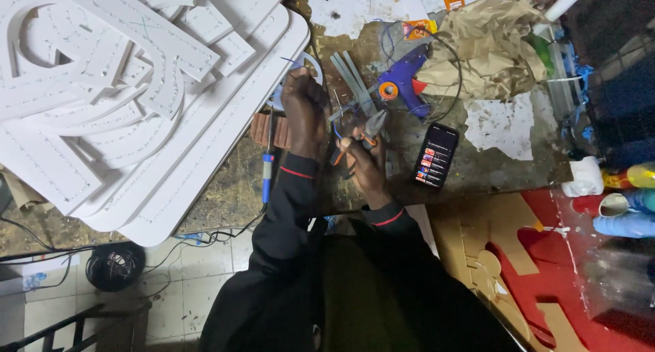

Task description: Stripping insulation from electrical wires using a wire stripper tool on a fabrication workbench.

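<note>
Right hand clamped on orange-handled pliers, jaws pointing away. Left hand just beside, closed on thin blue wire, grip partly hidden. Judgement: keep wire taut, bite near the fingers. Right of hands: phone. Beyond: blue glue gun, brown paper. Left: white foam boards.
</note>
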